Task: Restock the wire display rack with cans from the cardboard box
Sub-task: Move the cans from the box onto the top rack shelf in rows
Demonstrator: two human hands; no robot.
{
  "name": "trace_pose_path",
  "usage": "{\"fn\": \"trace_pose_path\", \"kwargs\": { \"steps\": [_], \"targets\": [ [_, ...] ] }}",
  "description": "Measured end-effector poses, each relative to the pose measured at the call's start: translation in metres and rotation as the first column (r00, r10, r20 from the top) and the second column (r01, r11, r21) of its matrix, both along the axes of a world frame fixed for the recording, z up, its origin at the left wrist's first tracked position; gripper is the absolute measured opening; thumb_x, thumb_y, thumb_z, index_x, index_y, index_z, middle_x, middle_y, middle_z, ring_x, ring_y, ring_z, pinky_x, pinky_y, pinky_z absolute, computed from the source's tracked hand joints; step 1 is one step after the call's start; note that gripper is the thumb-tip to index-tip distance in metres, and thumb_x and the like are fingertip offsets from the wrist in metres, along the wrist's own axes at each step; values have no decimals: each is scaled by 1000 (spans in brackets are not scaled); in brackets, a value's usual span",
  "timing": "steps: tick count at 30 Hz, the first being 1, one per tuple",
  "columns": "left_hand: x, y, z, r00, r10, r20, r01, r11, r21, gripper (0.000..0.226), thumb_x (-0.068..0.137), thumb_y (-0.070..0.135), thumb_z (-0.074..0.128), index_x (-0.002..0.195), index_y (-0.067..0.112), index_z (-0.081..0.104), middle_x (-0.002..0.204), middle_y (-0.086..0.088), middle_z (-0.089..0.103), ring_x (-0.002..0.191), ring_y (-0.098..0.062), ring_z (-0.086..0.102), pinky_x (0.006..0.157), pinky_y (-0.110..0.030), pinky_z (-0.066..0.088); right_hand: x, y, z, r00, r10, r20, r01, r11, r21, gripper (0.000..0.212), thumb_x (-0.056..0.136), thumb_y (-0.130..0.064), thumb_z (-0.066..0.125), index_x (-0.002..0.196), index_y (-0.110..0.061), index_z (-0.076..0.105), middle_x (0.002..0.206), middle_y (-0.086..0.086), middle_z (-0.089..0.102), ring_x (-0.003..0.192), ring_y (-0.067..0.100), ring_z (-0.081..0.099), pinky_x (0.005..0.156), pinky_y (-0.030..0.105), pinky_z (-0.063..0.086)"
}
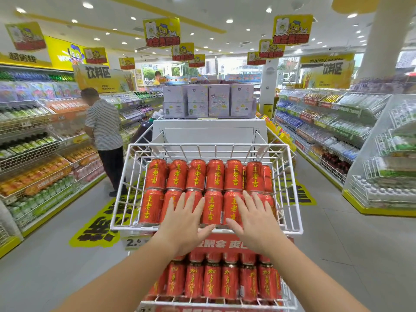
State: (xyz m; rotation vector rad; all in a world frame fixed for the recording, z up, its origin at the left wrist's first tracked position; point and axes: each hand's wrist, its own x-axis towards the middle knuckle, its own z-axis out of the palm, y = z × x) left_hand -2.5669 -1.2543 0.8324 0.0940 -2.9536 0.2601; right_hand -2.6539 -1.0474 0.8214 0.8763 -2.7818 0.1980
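A white wire display rack (292, 199) stands in front of me in the aisle. Its top basket holds two rows of red cans (213, 176) with yellow characters. My left hand (184, 219) lies flat, fingers spread, on the front-row cans left of centre. My right hand (252, 217) lies flat the same way on the cans right of centre. Neither hand grips a can. A lower tier holds another row of red cans (229, 280). No cardboard box is in view.
A person in a striped shirt (103, 127) stands at the left drink shelves (33, 165). More shelves (326, 131) line the right side. A white display stand with boxed goods (209, 102) is behind the rack. Grey floor runs on both sides.
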Motion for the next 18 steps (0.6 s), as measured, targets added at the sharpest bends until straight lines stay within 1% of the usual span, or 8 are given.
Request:
{"fn": "trace_pose_path", "kwargs": {
  "steps": [2,4,7,9,11,13,16,18],
  "targets": [
    [19,-14,-2,1000,-12,12,12,1000,-9,102,77,80,-11,162,24,0,169,-11,1,155,-34,0,122,-58,6,20,-12,-3,1000,-14,-11,13,1000,-11,88,88,-74,7,160,-24,2,168,4,1,154,28,-1,121,54,10],
    [39,-30,-6,1000,-18,11,19,1000,-22,98,82,80,-11,162,24,0,169,-11,1,155,-34,0,123,-57,7,40,-25,-8,1000,-25,-11,25,1000,-15,86,90,-73,10,160,-24,1,168,4,0,154,28,-2,121,55,10],
    [72,-56,-18,999,-39,14,39,999,-6,92,87,77,4,162,23,1,169,-12,4,155,-35,2,123,-57,8,73,-43,-22,999,-44,-20,44,999,16,80,96,-69,16,160,-23,-1,168,5,-2,154,28,-3,121,55,7],
    [95,-76,-31,998,-56,26,56,998,-6,90,90,74,15,162,22,5,168,-14,7,154,-37,5,122,-58,10,96,-57,-31,997,-51,-60,52,998,28,81,96,-68,16,161,-20,6,168,8,4,154,31,2,121,56,11],
    [114,-98,-45,996,-74,52,75,997,-27,92,88,73,17,162,19,12,167,-17,12,153,-40,11,121,-59,13,120,-73,-41,996,-57,-73,58,998,16,81,96,-67,20,159,-17,18,166,11,16,153,33,12,119,59,18],
    [129,-113,-61,993,-83,86,87,995,-39,93,87,73,21,159,15,26,164,-21,21,150,-44,22,117,-63,22,140,-84,-56,996,-64,-62,66,998,25,80,96,-66,24,158,-14,23,164,13,20,152,35,17,118,61,20],
    [148,-123,-87,982,-112,151,118,993,-30,89,83,69,35,145,9,53,151,-25,45,136,-48,45,102,-65,41,168,-93,-84,995,-93,-39,95,995,40,79,97,-65,23,159,-15,19,166,12,16,153,34,12,119,60,16],
    [160,-127,-112,976,-136,170,139,990,-5,87,83,68,38,142,7,57,147,-25,50,133,-48,48,99,-65,43,184,-98,-105,994,-105,10,104,992,71,79,98,-65,21,160,-17,14,167,11,11,154,33,6,121,58,12]
  ]
}}
